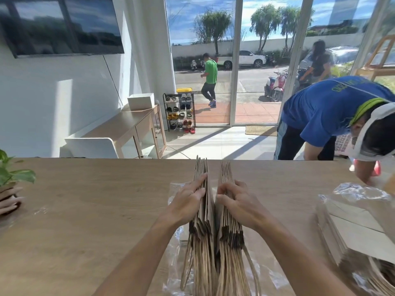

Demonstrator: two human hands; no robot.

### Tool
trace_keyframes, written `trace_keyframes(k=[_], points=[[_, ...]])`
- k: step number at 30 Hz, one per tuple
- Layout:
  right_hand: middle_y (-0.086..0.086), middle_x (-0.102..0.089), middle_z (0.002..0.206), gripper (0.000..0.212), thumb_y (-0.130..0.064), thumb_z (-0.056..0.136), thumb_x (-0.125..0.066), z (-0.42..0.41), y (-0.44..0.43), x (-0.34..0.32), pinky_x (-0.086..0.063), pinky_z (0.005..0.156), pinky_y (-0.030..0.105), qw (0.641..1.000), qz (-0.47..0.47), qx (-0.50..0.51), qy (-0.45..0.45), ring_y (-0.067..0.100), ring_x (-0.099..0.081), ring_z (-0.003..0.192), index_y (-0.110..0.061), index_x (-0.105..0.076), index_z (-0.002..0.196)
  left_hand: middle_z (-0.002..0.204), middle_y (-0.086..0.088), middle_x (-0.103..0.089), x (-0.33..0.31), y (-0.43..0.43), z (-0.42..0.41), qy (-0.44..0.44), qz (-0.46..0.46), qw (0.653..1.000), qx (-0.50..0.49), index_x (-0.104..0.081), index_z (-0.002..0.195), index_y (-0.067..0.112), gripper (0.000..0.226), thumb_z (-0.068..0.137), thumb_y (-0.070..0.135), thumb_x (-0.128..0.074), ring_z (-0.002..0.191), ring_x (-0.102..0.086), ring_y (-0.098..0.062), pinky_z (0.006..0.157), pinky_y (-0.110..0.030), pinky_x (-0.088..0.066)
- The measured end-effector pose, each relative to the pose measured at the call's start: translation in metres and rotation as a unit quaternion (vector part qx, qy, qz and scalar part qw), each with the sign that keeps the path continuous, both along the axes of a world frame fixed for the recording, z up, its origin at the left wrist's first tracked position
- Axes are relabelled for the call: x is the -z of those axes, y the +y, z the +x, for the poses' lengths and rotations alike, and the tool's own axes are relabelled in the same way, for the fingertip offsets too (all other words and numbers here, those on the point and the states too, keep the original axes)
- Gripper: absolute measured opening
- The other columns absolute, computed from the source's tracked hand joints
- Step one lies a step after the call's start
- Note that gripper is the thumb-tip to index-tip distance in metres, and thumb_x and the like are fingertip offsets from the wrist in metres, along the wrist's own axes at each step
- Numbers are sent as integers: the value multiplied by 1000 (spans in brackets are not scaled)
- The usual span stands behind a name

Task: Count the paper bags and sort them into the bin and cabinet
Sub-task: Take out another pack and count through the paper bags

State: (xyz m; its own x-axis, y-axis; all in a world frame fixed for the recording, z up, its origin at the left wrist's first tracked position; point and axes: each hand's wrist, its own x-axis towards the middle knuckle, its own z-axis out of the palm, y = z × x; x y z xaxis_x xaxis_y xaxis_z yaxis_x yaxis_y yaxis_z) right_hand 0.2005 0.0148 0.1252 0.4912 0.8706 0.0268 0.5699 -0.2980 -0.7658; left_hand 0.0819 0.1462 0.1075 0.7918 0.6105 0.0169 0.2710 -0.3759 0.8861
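Observation:
A stack of flat brown paper bags stands on edge on the wooden table, split into a left bundle and a right bundle, twisted paper handles pointing toward me. My left hand presses against the left bundle with its fingers hooked over the bag edges. On the right bundle, my right hand has its fingers curled into the bag edges. A narrow gap separates the two bundles. Clear plastic wrap lies under them.
Another stack of paper bags in clear plastic lies at the right edge. A person in a blue shirt bends over the table's far right. A potted plant and someone's hand are at the left. A low cabinet stands beyond.

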Motion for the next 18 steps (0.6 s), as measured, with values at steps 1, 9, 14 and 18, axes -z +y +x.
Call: trace_keyframes(k=[1, 9, 14, 18], points=[[4, -43, 134, 17, -48, 84, -59, 1, 0, 1, -38, 96, 33, 1000, -7, 3, -13, 20, -45, 119, -32, -56, 88, 155, 16, -31, 0, 0, 0, 0, 0, 1000, 0, -35, 147, 37, 47, 102, 24, -36, 145, -20, -3, 123, -38, -11], [0, -42, 126, 27, -42, 76, -68, 0, 4, -3, -40, 84, 28, 999, -17, 4, -41, 15, -50, 101, -27, -53, 92, 157, 17, -29, -3, -3, -2, 4, 10, 1000, -4, -32, 148, 38, 47, 103, 25, -34, 145, -19, -3, 123, -38, -11], [2, -42, 136, 36, -23, 83, -56, 0, 2, -3, -32, 95, 27, 1000, 13, 0, -2, 16, -43, 117, -38, -50, 116, 157, 16, -25, -5, -5, -4, 7, 12, 1000, -13, -30, 150, 37, 49, 104, 24, -34, 146, -17, -3, 122, -31, -9], [4, -39, 139, 30, -23, 89, -50, 1, 0, -4, -30, 106, 33, 1000, 4, -15, 16, 23, -39, 129, -45, -58, 108, 157, 17, -24, -6, -6, -4, 7, 14, 1000, -5, -28, 151, 35, 49, 104, 23, -33, 145, -17, -1, 118, -25, -9]])
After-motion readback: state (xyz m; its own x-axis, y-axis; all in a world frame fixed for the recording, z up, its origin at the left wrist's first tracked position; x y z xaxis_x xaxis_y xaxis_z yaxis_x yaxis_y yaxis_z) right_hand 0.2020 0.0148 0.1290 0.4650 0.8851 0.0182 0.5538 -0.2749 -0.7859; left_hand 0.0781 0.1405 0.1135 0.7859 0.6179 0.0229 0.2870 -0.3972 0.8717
